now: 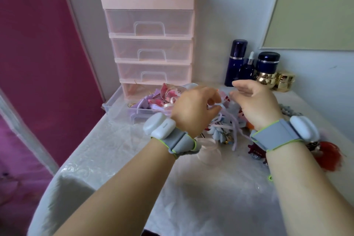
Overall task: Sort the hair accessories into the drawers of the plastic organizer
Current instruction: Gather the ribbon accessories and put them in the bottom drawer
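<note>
A pink plastic organizer (151,30) stands at the back of the table with three clear drawers closed. Its bottom drawer (116,108) is pulled out and holds several pink and lilac bows (164,95). My left hand (193,107) hovers just right of that drawer, fingers curled round a pale blue and lilac ribbon accessory (228,120) whose strands hang down. My right hand (254,101) is beside it with curled fingers; whether it holds the same accessory is hidden. A pile of hair accessories (254,151) lies under and behind both wrists.
Dark blue bottles (236,61) and gold jars (284,80) stand at the back right by the wall. A red fluffy accessory (329,156) lies at the right table edge. A pink curtain (38,53) hangs on the left. White cloth (191,188) covers the table.
</note>
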A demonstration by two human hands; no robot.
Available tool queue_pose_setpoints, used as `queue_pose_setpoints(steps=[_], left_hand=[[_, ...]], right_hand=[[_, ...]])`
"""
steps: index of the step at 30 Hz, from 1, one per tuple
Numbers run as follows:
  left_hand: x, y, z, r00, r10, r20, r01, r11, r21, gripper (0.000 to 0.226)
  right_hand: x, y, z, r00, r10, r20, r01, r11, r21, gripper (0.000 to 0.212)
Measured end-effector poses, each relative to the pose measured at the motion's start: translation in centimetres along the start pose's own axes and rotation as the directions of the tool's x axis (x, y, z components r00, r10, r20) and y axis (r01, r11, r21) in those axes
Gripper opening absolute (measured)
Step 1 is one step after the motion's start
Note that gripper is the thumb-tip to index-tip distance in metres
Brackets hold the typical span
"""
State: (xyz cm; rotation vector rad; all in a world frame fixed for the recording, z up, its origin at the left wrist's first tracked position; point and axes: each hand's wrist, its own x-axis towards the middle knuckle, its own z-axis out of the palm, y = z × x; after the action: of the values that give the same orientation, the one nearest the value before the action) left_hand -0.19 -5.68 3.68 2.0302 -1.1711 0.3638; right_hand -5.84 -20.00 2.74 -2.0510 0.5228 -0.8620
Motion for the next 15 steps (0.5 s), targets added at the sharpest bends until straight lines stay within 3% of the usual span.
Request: queue_pose_setpoints(steps=[4, 7, 10, 15], left_hand=[[-0.5, 0.6, 2.2, 0.964, 0.012, 0.265, -0.037, 0.995, 0.090, 0.025], [-1.0, 0.6, 3.7, 0.917, -0.068, 0.392, -0.037, 0.967, 0.254, 0.046], [-1.3, 0.5, 4.5, 0.912, -0.132, 0.389, -0.017, 0.934, 0.356, 0.051], [-1.2, 0.5, 3.8, 0.933, -0.144, 0.330, 0.097, 0.983, 0.155, 0.037]], right_hand=[[-0.5, 0.6, -0.4, 0.999, 0.033, -0.031, -0.033, 0.999, -0.006, 0.028], [-0.9, 0.8, -0.6, 0.998, 0.066, -0.010, -0.066, 0.998, -0.006, 0.026], [-1.5, 0.9, -0.7, 0.997, 0.077, 0.018, -0.077, 0.997, -0.006, 0.022], [-2.5, 1.3, -0.5, 0.999, 0.042, 0.030, -0.040, 0.998, -0.048, 0.022]])
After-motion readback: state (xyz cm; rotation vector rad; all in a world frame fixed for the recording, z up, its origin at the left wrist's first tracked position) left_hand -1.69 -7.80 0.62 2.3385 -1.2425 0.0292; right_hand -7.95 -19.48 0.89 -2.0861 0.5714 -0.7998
